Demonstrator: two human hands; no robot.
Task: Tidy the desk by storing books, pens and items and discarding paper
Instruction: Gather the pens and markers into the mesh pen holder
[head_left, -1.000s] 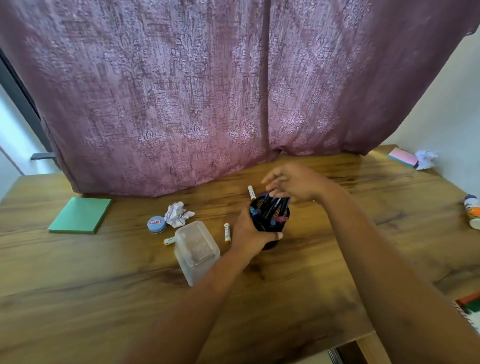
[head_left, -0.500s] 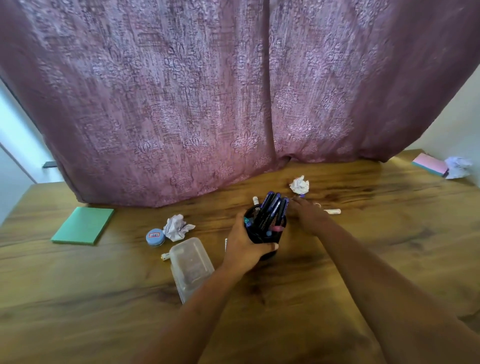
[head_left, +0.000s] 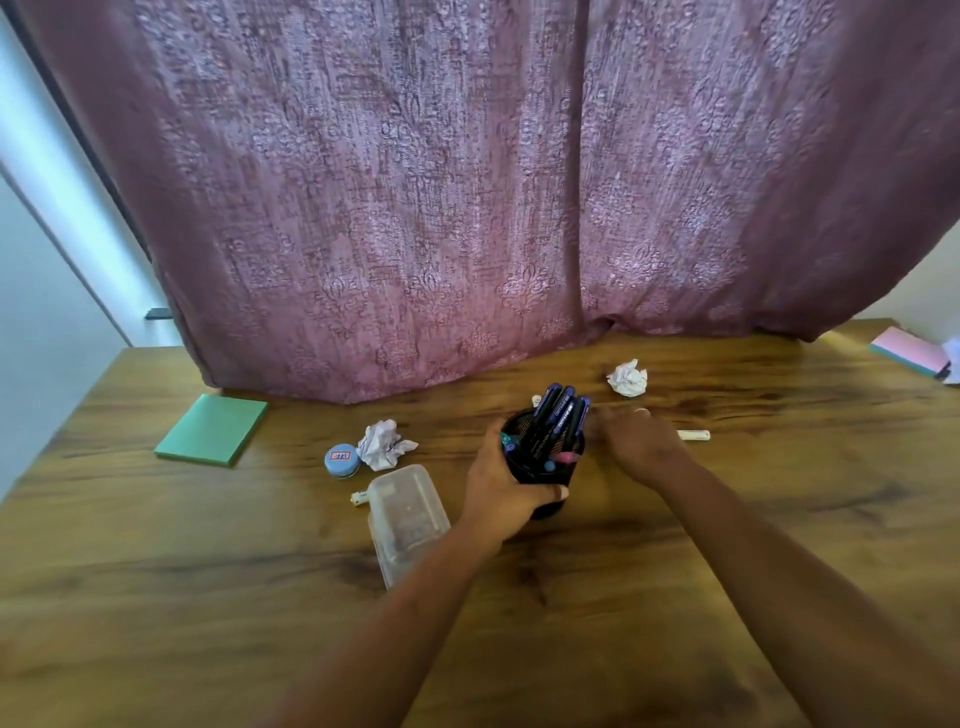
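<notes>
step in hand: storing pens; my left hand (head_left: 501, 486) is wrapped round the black mesh pen holder (head_left: 543, 460) near the middle of the table (head_left: 156, 597), steadying it, with dark blue pens (head_left: 558, 415) standing in it.
right hand: my right hand (head_left: 636, 441) lies low on the table just at 3 o'clock of the holder, fingers stretched toward the far side; i cannot tell whether it is pinching anything or how far open it is.
next move: i judge the white pen (head_left: 693, 435) at 3 o'clock of my right hand is the nearest loose one; it calls for a short reach, a pinch and a drop into the holder.
also loose: a small white stick (head_left: 360, 499) at 9 o'clock of the clear plastic box (head_left: 408, 519), and a white tip (head_left: 536, 400) just behind the holder.
paper to discard: one crumpled ball (head_left: 628, 378) at 1 o'clock of the holder, another (head_left: 384, 444) at 9 o'clock, beside a small blue tin (head_left: 342, 460).
books: a green pad (head_left: 213, 429) far at 9 o'clock.
hard to make out: my right fingertips blur; the pink pad (head_left: 909, 351) at the 2 o'clock corner is cut off by the edge; no bin is in sight.
</notes>
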